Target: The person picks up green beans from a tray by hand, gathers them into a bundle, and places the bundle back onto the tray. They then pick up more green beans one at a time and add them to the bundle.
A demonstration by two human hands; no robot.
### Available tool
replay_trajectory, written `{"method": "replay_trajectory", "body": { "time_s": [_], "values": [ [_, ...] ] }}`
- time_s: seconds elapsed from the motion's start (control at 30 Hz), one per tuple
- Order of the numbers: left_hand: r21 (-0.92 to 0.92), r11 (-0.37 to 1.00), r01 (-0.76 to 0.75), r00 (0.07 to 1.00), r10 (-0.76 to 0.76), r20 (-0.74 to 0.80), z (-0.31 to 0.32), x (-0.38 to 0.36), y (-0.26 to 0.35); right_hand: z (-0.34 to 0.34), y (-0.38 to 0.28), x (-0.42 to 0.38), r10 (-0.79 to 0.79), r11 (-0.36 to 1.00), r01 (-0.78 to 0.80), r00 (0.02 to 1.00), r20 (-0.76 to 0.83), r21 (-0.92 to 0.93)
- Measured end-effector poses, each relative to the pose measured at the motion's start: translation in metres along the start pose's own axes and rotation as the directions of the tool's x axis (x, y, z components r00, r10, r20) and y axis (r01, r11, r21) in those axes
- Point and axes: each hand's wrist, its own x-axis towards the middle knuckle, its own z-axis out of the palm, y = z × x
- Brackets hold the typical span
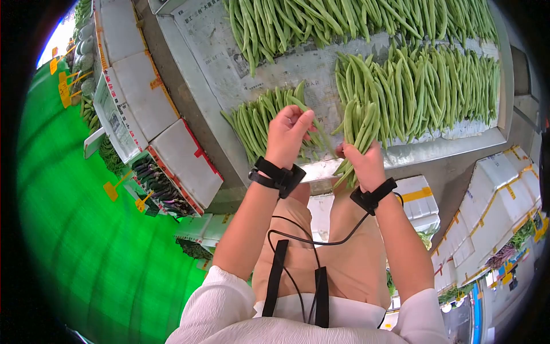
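My right hand is wrapped round a small bunch of green beans, their tips pointing up and their lower ends poking out below my fingers. My left hand is closed in a pinch on a single green bean, which slants down toward the bunch and looks blurred. Just beside my left hand lies a short row of green beans, side by side on newspaper. A longer, neat row of green beans stretches to the right of the bunch.
Another row of beans lies at the far side of the metal tray. White foam boxes stand at left, with a box of eggplants. More foam boxes are at right. A black cable hangs across my lap.
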Motion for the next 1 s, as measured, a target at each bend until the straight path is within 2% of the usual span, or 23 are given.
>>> {"method": "replay_trajectory", "body": {
  "time_s": [0.03,0.13,0.23,0.33,0.43,0.53,0.63,0.73,0.83,0.87,0.97,1.0],
  "values": [
    [0.081,0.997,-0.004,0.999,0.007,-0.032,-0.001,0.002,0.003,-0.004,0.002,0.001,-0.016,0.998,0.015,1.0,-0.017,-0.067],
    [0.28,0.96,-0.004,0.994,0.035,-0.107,0.0,0.008,0.009,-0.009,0.005,0.002,-0.072,0.991,0.073,0.997,0.02,-0.112],
    [0.534,0.843,0.068,0.989,0.014,-0.149,0.005,0.016,0.014,-0.007,0.0,-0.001,-0.062,0.986,0.069,0.997,0.049,-0.153],
    [0.672,0.74,0.043,0.987,0.073,-0.143,0.008,0.028,0.01,-0.003,0.004,-0.001,-0.046,0.991,0.052,0.998,0.051,-0.122],
    [0.884,0.463,0.061,0.974,0.167,-0.155,0.015,0.033,0.011,-0.002,0.002,0.0,-0.011,0.989,0.021,0.997,0.072,-0.145],
    [0.953,0.297,0.058,0.961,0.243,-0.134,0.018,0.037,0.011,-0.001,-0.002,-0.001,-0.014,0.988,0.027,0.996,0.086,-0.155],
    [0.967,0.244,0.075,0.964,0.23,-0.133,0.021,0.036,0.013,0.002,-0.007,-0.001,-0.085,0.981,0.099,0.993,0.084,-0.17],
    [0.917,0.397,-0.045,0.975,0.217,-0.046,0.02,0.024,0.019,0.003,-0.007,0.002,-0.105,0.976,0.117,0.992,0.07,-0.186],
    [0.6,0.76,-0.25,0.968,0.208,0.141,0.018,0.008,0.003,0.005,-0.009,0.004,-0.065,0.977,0.073,0.997,0.047,-0.202],
    [0.446,0.884,-0.142,0.977,0.053,0.205,0.02,0.0,0.007,0.005,-0.008,0.005,-0.052,0.976,0.062,0.997,0.052,-0.211],
    [0.246,0.966,-0.079,0.962,0.008,0.274,0.02,-0.011,-0.007,0.008,-0.004,0.009,-0.04,0.975,0.051,0.998,0.054,-0.216],
    [0.237,0.971,-0.022,0.955,-0.05,0.293,0.017,-0.01,-0.01,0.009,-0.003,0.009,-0.039,0.975,0.05,0.998,0.053,-0.215]
  ]
}}
